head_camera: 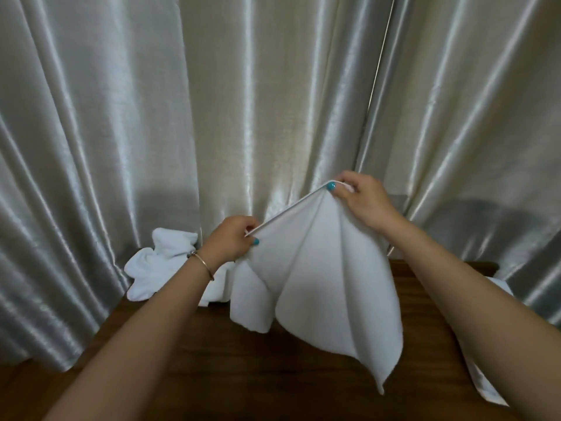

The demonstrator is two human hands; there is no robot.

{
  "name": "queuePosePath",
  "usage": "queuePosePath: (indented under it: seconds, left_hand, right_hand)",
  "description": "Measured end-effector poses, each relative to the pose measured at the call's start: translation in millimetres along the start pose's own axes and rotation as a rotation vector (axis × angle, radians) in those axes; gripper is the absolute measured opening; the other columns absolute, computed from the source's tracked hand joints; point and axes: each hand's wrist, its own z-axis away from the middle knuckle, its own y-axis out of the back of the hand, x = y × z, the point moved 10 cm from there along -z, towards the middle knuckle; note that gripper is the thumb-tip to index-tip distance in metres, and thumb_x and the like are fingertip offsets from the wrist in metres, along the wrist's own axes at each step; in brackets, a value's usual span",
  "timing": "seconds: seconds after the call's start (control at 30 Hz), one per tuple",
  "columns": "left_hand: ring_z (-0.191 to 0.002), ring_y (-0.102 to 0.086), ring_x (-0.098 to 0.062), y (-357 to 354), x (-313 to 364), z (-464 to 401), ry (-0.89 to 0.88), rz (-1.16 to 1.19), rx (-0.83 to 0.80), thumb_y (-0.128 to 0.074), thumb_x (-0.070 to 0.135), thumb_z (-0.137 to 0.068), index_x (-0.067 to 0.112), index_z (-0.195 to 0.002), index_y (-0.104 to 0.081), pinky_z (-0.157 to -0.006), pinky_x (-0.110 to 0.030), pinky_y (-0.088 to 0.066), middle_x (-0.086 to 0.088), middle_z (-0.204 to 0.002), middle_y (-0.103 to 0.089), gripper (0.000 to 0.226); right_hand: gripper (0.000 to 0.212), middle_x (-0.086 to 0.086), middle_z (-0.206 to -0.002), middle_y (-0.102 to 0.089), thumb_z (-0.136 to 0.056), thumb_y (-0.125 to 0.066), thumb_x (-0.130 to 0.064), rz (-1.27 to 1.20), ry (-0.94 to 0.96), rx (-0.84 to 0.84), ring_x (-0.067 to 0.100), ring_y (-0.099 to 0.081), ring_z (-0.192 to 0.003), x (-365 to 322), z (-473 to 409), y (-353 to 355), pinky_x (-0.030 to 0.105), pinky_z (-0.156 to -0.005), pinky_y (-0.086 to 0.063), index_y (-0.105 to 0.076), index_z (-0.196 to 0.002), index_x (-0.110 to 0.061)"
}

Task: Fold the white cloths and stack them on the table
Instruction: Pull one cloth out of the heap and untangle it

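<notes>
I see both hands raised above the dark brown wooden table (pixel 303 375), holding one white terry cloth (pixel 318 284) by its top hem. My left hand (pixel 232 241) pinches the lower end of that hem between thumb and fingers; a thin metal bangle (pixel 205 264) circles its wrist. My right hand (pixel 361 200) is clamped on the higher corner, so the hem slants up to the right. The cloth hangs in soft pleats, its lowest point dangling over the tabletop; I cannot tell whether it touches the wood. A crumpled heap of white cloths (pixel 154 268) lies at the table's far left edge, against the silvery satin curtain (pixel 273 101). More white fabric (pixel 485 381) shows beneath my right forearm.
</notes>
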Motion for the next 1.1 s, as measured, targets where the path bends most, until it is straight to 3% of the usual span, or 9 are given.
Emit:
queuePosePath:
  seconds: [0.13,0.3,0.43,0.5,0.6,0.87,0.93,1.0,1.1]
  left_hand:
    - [-0.078,-0.064,-0.026,3,-2,3,0.058,-0.074,-0.039,-0.056,-0.005,-0.077,0.007,-0.091,-0.07,-0.065,-0.036,-0.056,-0.01,-0.086,-0.069,0.022]
    - [-0.063,-0.059,-0.027,18,-5,4,0.163,-0.17,-0.003,-0.05,-0.007,-0.069,0.006,-0.066,-0.066,-0.05,-0.024,-0.041,-0.01,-0.063,-0.063,0.021]
    - [-0.063,-0.053,-0.032,41,-7,4,0.237,-0.171,0.175,-0.053,-0.002,-0.072,0.001,-0.063,-0.061,-0.057,-0.028,-0.036,-0.009,-0.056,-0.051,0.013]
    - [-0.068,-0.055,-0.035,54,-10,6,0.268,-0.137,0.263,-0.055,0.004,-0.08,-0.002,-0.073,-0.064,-0.061,-0.029,-0.036,-0.017,-0.067,-0.057,0.013]
    - [-0.09,-0.061,-0.04,67,-12,6,0.251,-0.118,0.287,-0.051,0.006,-0.086,0.002,-0.086,-0.065,-0.067,-0.031,-0.037,-0.024,-0.092,-0.065,0.014]
    - [-0.101,-0.059,-0.032,66,13,14,0.213,-0.097,0.042,-0.043,-0.008,-0.081,-0.002,-0.098,-0.067,-0.072,-0.024,-0.036,-0.019,-0.105,-0.066,0.031]
    - [-0.099,-0.058,-0.031,62,15,23,0.203,-0.115,-0.079,-0.042,-0.008,-0.082,-0.001,-0.098,-0.066,-0.072,-0.027,-0.04,-0.019,-0.105,-0.065,0.029]
    - [-0.096,-0.06,-0.033,45,17,37,0.158,-0.12,-0.338,-0.041,-0.011,-0.079,0.007,-0.088,-0.065,-0.075,-0.039,-0.048,-0.02,-0.102,-0.065,0.032]
    - [-0.085,-0.061,-0.02,23,28,61,0.062,-0.137,-0.64,-0.041,-0.016,-0.076,0.023,-0.075,-0.062,-0.077,-0.034,-0.05,-0.009,-0.092,-0.066,0.045]
  right_hand:
    - [0.013,0.004,-0.082,-0.067,-0.09,-0.064,-0.029,-0.087,-0.054,0.103,0.016,-0.058,-0.081,14,1,36,0.025,-0.067,-0.04,-0.067,-0.081,-0.019]
    - [0.01,-0.01,-0.076,-0.062,-0.084,-0.07,-0.032,-0.059,-0.116,0.204,0.007,-0.054,-0.072,25,7,65,0.015,-0.057,-0.034,-0.066,-0.079,-0.025]
    - [0.026,-0.004,-0.069,-0.058,-0.08,-0.071,-0.016,-0.074,-0.226,0.122,0.008,-0.052,-0.059,38,15,63,0.009,-0.049,-0.035,-0.069,-0.106,-0.018]
    - [0.035,-0.006,-0.054,-0.046,-0.077,-0.068,-0.01,-0.105,-0.282,0.074,0.004,-0.045,-0.042,47,24,65,0.007,-0.039,-0.03,-0.066,-0.11,-0.02]
    - [0.043,-0.007,-0.055,-0.048,-0.071,-0.064,-0.005,-0.133,-0.299,0.07,0.004,-0.045,-0.044,57,37,78,0.017,-0.049,-0.037,-0.066,-0.111,-0.024]
    - [0.035,0.002,-0.059,-0.045,-0.077,-0.064,0.005,-0.05,-0.263,0.089,0.017,-0.044,-0.058,76,53,97,0.028,-0.06,-0.04,-0.069,-0.105,-0.014]
    - [0.008,0.001,-0.057,-0.051,-0.079,-0.073,-0.001,-0.034,-0.28,-0.028,0.016,-0.048,-0.059,87,61,97,0.019,-0.054,-0.041,-0.074,-0.082,-0.007]
    - [0.014,0.002,-0.059,-0.061,-0.079,-0.078,-0.01,0.018,-0.312,-0.211,0.014,-0.054,-0.06,97,75,91,0.018,-0.053,-0.043,-0.071,-0.067,-0.006]
    - [0.016,-0.005,-0.059,-0.066,-0.082,-0.076,-0.015,0.059,-0.369,-0.436,0.003,-0.057,-0.056,109,99,86,0.016,-0.055,-0.044,-0.074,-0.067,-0.01]
